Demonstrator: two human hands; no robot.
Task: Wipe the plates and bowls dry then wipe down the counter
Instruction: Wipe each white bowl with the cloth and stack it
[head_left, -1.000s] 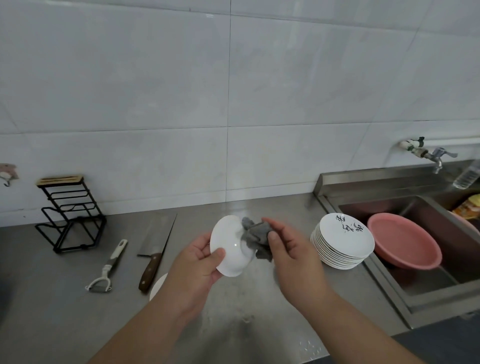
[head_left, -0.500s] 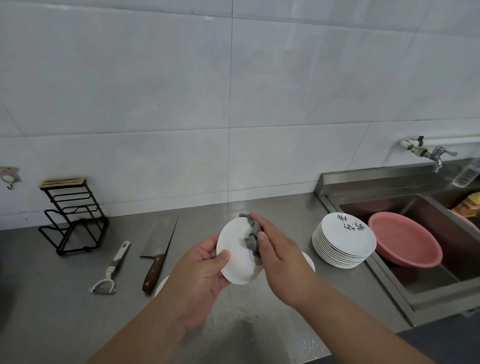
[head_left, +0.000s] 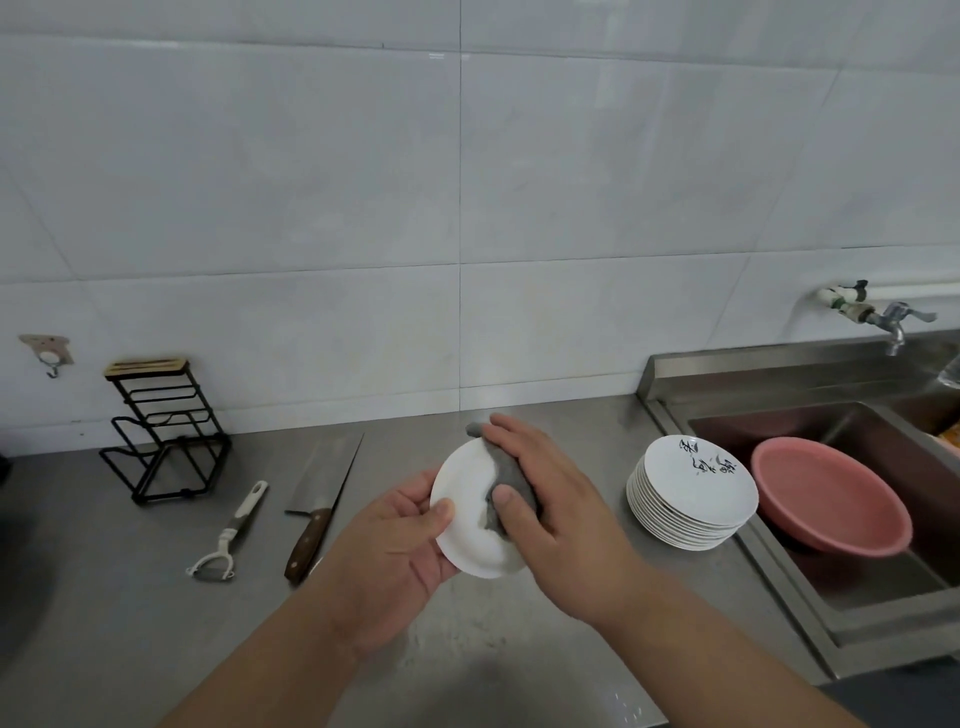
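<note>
Right hand (head_left: 563, 512) has flattened, pressing cloth (head_left: 505, 474) onto plate (head_left: 464, 486).

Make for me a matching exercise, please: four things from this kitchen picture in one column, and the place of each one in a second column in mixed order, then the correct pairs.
Things
1. grey cloth
2. pink basin
3. cleaver
4. stack of plates

Places
A. lying on the counter next to the peeler
B. inside the sink
C. pressed on a white plate by the right hand
D. standing on the counter at the edge of the sink

Pairs: 1-C, 2-B, 3-A, 4-D
</note>
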